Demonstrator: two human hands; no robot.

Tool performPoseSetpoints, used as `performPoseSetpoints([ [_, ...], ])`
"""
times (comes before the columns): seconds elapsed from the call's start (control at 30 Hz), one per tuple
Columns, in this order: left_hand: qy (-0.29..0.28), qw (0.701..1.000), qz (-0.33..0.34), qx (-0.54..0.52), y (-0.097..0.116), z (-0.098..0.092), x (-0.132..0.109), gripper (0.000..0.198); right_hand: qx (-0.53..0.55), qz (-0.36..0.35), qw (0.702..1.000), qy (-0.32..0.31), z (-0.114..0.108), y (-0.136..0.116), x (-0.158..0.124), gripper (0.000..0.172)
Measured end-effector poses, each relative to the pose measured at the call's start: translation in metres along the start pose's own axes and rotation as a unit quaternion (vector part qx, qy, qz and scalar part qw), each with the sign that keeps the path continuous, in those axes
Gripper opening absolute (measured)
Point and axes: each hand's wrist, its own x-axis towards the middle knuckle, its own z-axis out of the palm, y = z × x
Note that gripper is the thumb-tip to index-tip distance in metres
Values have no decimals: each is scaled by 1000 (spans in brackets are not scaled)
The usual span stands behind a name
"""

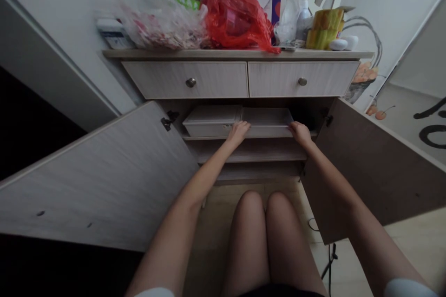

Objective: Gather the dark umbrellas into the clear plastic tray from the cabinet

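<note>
A white open-topped storage box (266, 131) sits on the upper shelf inside the cabinet. My left hand (239, 132) is closed at its front left corner, and my right hand (300, 132) grips its right front corner. Fingers of both hands curl over the rim, so their tips are partly hidden. Directly to the left stands a lidded white storage box (209, 129) with a small label on its front, close beside my left hand.
Both cabinet doors, left (104, 171) and right (376, 162), swing outward around my arms. Lower shelves (251, 151) lie beneath the boxes. Above are two drawers with knobs (190, 82). A red plastic bag (237, 16) and a yellow tape roll (324, 30) rest on top. Cables (329, 260) lie on the floor.
</note>
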Motion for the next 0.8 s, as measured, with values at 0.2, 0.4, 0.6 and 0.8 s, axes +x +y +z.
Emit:
performPoseSetpoints([
  [0.2, 123, 982, 137, 37, 29, -18, -113, 29, 119, -112, 983, 85, -39, -13, -113, 31],
  [0.4, 144, 980, 136, -13, 74, -13, -224, 26, 151, -117, 981, 38, -54, -38, -217, 32],
  [0.6, 111, 986, 111, -49, 91, 4, -271, 30, 131, -114, 985, 3, -26, -39, -262, 38],
  [0.8, 85, 988, 36, -125, 91, 22, -280, 33, 128, -99, 983, -86, -7, -34, -273, 41],
])
